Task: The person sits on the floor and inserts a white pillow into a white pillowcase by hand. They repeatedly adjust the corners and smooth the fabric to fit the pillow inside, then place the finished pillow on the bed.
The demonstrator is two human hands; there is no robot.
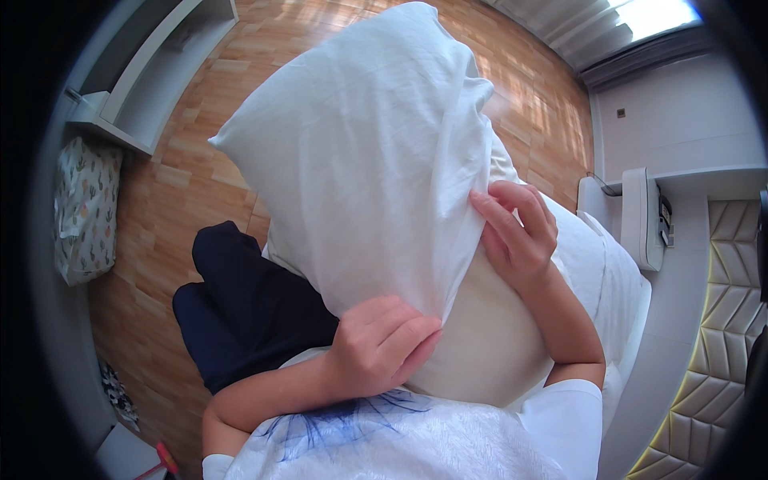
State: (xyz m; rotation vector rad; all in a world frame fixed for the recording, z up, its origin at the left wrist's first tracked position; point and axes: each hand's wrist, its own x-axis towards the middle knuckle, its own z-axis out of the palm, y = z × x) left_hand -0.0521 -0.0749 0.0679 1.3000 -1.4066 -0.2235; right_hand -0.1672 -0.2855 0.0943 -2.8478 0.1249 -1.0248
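A white pillowcase covers the far part of a cream pillow that lies across my lap. The near part of the pillow shows bare beside my right forearm. My left hand grips the near end of the pillowcase's open hem between thumb and fingers. Higher along that hem, my right hand pinches the cloth with thumb and forefinger. Folds run down the cloth's right side, and one closed corner points to the left.
A white-covered bed lies to the right, by a padded headboard. Wood-look flooring spreads ahead and left. At left stand a white cabinet and a cactus-print bag. Curtains hang by the window.
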